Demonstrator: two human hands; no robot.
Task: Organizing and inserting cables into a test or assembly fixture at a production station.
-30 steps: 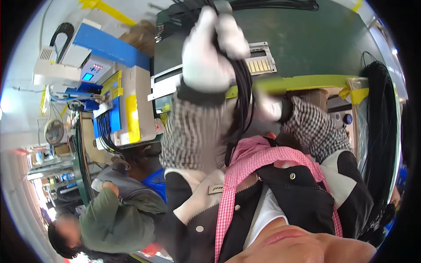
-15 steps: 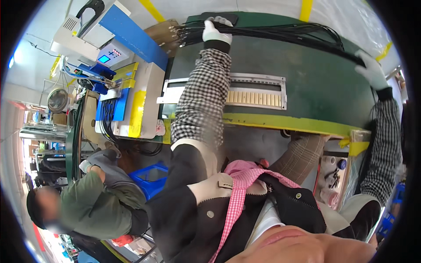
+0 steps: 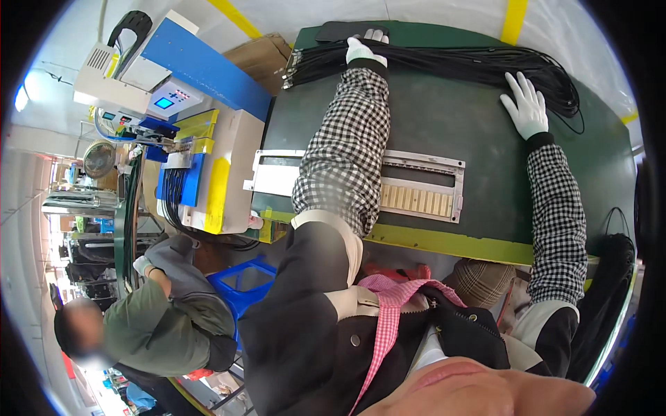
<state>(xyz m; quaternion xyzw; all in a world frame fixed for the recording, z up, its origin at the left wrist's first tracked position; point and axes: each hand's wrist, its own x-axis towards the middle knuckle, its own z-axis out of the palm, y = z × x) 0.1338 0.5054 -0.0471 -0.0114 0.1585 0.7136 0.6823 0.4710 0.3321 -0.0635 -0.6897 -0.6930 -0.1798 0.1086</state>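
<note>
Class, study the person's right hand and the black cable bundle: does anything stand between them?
Nothing visible does. The right hand is spread open at the near edge of the black cable bundle; whether the two touch is hard to tell. The left hand lies across the bundle farther left.

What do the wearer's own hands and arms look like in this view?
The left hand and right hand wear white gloves. Next come black-and-white checked oversleeves with plain black cuffs at the wrists, then jacket sleeves in cream and black.
</note>
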